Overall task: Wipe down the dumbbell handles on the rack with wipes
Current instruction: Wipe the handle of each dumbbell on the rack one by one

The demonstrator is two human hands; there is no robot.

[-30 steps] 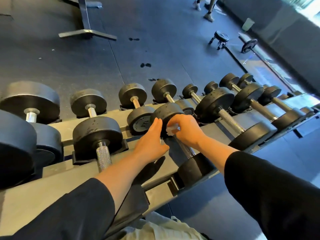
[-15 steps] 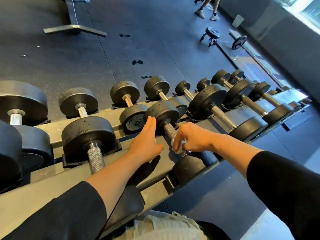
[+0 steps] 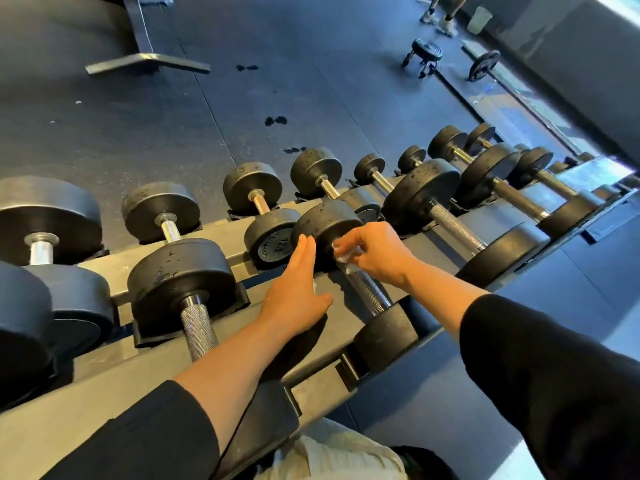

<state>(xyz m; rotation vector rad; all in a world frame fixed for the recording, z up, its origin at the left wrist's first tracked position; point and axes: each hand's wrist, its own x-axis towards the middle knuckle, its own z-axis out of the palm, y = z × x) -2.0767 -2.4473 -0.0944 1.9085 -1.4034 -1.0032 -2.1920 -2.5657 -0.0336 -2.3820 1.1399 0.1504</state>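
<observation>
Dumbbells fill the grey rack (image 3: pixel 104 403) on both sides of the centre dumbbell (image 3: pixel 349 268), a 12.5 dumbbell (image 3: pixel 273 237) just beyond its far head and a bigger one (image 3: pixel 450 220) to its right, none blocking the hands. The centre dumbbell's knurled handle (image 3: pixel 367 292) runs from its far head down toward the near rail, where the right hand (image 3: pixel 377 251) pinches a white wipe (image 3: pixel 346 254) round the handle's far end, while the left hand (image 3: pixel 298 289) lies flat with straight fingers beside it. Beyond the rack lie dark rubber floor (image 3: pixel 311 81), a bench base (image 3: pixel 145 60) and a loose plate (image 3: pixel 483 64).

The right hand (image 3: pixel 375 252) has slid the wipe (image 3: pixel 346 254) back up the handle (image 3: pixel 367 292) to the far head
</observation>
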